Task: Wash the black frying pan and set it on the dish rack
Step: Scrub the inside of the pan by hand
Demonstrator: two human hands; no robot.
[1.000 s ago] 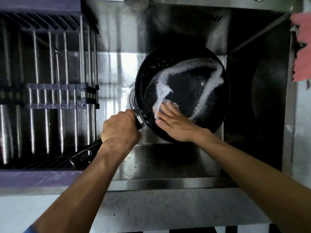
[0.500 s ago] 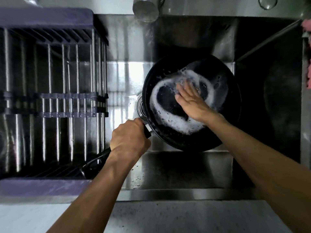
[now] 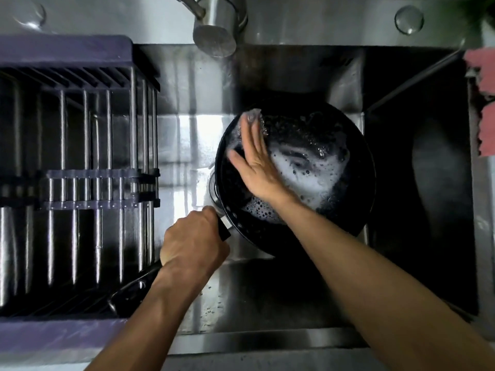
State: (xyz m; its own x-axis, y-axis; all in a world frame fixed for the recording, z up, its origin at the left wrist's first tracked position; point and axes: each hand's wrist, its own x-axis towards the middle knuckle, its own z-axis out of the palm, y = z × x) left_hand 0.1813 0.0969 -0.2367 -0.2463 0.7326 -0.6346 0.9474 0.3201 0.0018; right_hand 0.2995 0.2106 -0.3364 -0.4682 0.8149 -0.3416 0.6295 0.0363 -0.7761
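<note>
Head view. We see a steel sink (image 3: 289, 295) from above, with the faucet spout (image 3: 214, 36) at 12 o'clock and a pink cloth (image 3: 484, 103) at the 3 o'clock edge. The dish rack (image 3: 77, 167), purple-framed with upright metal bars, fills the 9 o'clock side and holds no pan. Nothing lies between rack and pan except the bright sink wall.

The black frying pan (image 3: 345, 210) sits in the basin just right of centre, its inside streaked with white foam (image 3: 313, 172). Its handle (image 3: 134, 287) runs toward 7 o'clock, and the handle's end overlaps the rack's near corner.

Our left hand (image 3: 195, 242) wraps the handle close to the pan's rim, fingers curled tightly around it. Our right hand (image 3: 257, 167) lies flat inside the pan at its 10 o'clock portion, fingers straight and together, pressing a foamy scrubbing pad (image 3: 253, 116) against the pan's wall; the fingertips (image 3: 247, 124) reach the rim.
</note>
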